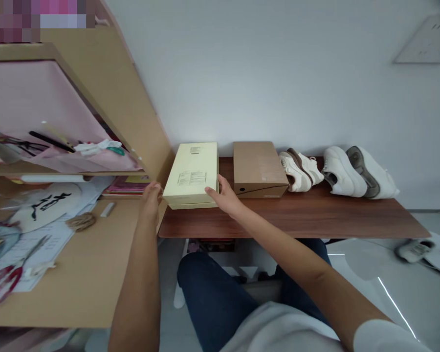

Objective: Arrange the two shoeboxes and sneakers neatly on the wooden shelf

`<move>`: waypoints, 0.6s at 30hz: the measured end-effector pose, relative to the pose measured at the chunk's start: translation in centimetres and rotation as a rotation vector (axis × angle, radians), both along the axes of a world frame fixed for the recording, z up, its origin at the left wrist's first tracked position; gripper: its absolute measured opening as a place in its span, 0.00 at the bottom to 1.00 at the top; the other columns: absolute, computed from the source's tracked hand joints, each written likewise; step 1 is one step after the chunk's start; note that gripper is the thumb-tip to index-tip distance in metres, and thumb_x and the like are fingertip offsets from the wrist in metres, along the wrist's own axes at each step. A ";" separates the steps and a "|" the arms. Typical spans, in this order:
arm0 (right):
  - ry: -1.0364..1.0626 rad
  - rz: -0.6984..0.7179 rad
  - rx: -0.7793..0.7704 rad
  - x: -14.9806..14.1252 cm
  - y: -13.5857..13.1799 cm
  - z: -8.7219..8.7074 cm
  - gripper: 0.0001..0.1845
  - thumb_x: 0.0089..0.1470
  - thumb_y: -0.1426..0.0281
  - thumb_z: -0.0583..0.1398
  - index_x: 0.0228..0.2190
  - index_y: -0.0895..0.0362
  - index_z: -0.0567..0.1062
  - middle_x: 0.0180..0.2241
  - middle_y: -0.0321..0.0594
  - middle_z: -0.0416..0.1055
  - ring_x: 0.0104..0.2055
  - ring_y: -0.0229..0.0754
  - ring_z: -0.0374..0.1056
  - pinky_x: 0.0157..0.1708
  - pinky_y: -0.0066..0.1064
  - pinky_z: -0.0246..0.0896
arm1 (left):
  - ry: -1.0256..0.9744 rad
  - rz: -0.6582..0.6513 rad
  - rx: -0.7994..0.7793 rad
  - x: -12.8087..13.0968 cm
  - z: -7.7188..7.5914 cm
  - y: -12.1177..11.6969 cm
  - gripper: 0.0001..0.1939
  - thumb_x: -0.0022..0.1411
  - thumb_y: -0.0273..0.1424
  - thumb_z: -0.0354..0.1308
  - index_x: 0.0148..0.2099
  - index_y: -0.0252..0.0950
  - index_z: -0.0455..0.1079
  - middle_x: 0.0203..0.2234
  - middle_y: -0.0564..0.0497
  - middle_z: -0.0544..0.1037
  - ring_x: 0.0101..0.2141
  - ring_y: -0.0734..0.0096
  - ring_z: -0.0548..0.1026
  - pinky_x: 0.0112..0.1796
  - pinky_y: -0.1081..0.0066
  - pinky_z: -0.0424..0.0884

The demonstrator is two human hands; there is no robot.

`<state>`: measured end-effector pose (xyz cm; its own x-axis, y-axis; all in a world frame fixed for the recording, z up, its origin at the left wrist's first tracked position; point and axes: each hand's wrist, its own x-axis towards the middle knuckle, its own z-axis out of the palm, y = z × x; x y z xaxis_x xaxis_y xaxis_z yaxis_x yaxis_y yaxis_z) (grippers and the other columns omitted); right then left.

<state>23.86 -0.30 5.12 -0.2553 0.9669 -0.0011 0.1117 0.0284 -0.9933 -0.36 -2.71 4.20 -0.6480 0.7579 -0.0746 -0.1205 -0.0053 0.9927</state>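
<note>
the left hand [152, 199] curls beside the pale yellow box [191, 171]; whether it grips, i cannot tell. the box lies at the left end of the wooden board [293, 220], the right hand [225, 197] grasping its right side. next: 1 brown box [259, 166], 4 white shoes [343, 171].

A long, rectangular pale yellow box [192, 166] lies with its broad, smooth lid facing up and closed, a thin seam running along the near end where the lid meets the base. Small dark print sits in 2 areas of the lid, 1 patch near the far end and a larger set around the middle, too fine to read. It rests at the left end of the reddish-brown board [315, 217], its long sides running away from the viewer
</note>
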 end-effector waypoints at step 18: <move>-0.051 -0.162 -0.197 -2.7 3.8 -0.7 0.55 0.48 0.50 0.64 0.68 0.55 0.46 0.70 0.51 0.44 0.71 0.52 0.45 0.68 0.44 0.44 | -0.120 -0.131 -0.053 -0.4 -2.9 1.6 0.21 0.54 0.47 0.61 0.43 0.38 0.71 0.39 0.49 0.80 0.41 0.65 0.78 0.36 0.72 0.73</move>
<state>21.12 3.49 4.42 -0.0921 0.9749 -0.2025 0.1492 -0.1876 -0.9709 -0.72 -1.09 1.31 -0.5283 0.8281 -0.1876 -0.2338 0.0705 0.9697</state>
